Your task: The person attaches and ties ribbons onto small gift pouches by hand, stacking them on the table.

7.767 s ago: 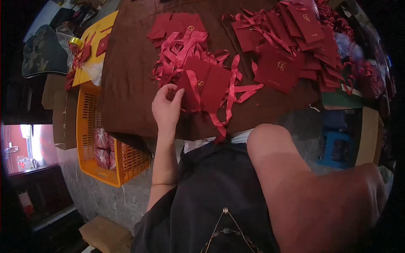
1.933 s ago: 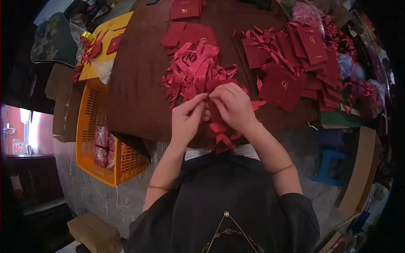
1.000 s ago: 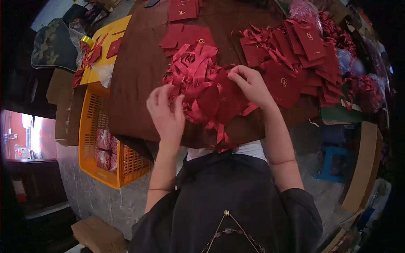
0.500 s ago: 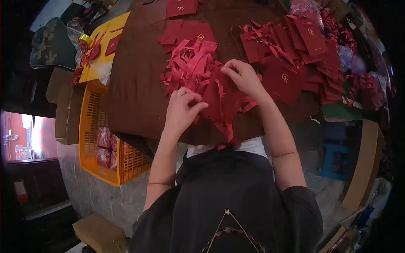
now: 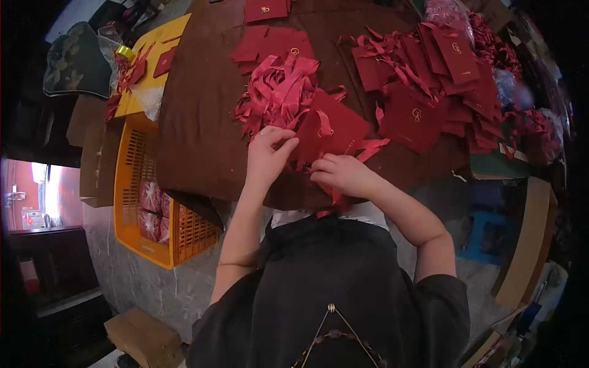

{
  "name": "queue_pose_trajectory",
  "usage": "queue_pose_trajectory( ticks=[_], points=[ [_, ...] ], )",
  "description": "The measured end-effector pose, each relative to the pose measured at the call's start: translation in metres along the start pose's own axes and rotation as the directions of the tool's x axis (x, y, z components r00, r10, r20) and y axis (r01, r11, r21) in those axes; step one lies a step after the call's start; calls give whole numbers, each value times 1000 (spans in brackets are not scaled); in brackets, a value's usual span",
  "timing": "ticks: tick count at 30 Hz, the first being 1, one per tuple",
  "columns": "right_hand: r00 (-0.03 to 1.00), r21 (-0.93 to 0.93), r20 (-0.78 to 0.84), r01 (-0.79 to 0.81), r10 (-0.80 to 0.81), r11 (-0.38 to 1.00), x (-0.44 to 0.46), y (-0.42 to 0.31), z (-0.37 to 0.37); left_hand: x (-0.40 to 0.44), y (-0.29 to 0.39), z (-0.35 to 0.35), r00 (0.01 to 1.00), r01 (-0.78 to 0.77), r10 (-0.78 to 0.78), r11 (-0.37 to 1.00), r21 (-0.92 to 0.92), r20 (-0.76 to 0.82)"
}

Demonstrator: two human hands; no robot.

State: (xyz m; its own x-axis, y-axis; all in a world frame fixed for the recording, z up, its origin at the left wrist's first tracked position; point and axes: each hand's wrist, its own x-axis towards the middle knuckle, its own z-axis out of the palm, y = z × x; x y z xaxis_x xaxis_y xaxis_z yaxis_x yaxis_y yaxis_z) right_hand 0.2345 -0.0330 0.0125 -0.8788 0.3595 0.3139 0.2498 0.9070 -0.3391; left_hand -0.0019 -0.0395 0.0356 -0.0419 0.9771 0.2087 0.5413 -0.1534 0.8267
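A small dark-red gift bag [image 5: 348,121] with a gold logo and a pink-red ribbon lies tilted on the brown cloth in front of me. My left hand [image 5: 269,154] pinches at its left edge, thumb and fingers together. At the bag's lower edge, my right hand [image 5: 345,174] has its fingertips pressed together on a ribbon [image 5: 336,195] hanging toward the table's front edge; the exact grip is partly hidden. Just beyond my left hand sits a tangled heap of pink-red ribbons [image 5: 279,89].
Several red bags [image 5: 414,116] with ribbons are piled at the right, and more flat ones [image 5: 276,46] lie at the back of the brown-covered table [image 5: 199,122]. A yellow crate [image 5: 126,227] with wrapped red packs stands on the floor at left. Cardboard [image 5: 527,239] is at right.
My right hand has come down and toward me, from above the bag to its lower edge. The bag now lies turned and more fully visible. My left hand has shifted only slightly.
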Motion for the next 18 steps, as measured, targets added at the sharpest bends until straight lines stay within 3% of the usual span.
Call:
queue_pose_trajectory(
  ticks=[1,2,5,8,10,18],
  points=[
    [996,122,-58,-62,69,991,1,-1,-4,-1,1,-2,1000,11,-11,1000,-29,15],
    [956,214,-264,-71,128,974,7,-3,-6,-1,2,-3,999,23,-21,998,-60,29],
    [744,433,-485,-252,460,865,25,-14,-15,-4,8,-1,998,66,-66,991,-116,10],
    [679,414,-564,-260,470,872,34,-14,-9,-6,12,1,999,39,-41,991,-126,-12],
    [669,470,-515,-302,535,829,37,-20,-7,-7,17,0,999,47,-47,991,-124,-1],
    [726,238,-541,-352,424,905,41,-25,-12,-17,32,5,998,-41,38,995,-89,-43]
  ],
)
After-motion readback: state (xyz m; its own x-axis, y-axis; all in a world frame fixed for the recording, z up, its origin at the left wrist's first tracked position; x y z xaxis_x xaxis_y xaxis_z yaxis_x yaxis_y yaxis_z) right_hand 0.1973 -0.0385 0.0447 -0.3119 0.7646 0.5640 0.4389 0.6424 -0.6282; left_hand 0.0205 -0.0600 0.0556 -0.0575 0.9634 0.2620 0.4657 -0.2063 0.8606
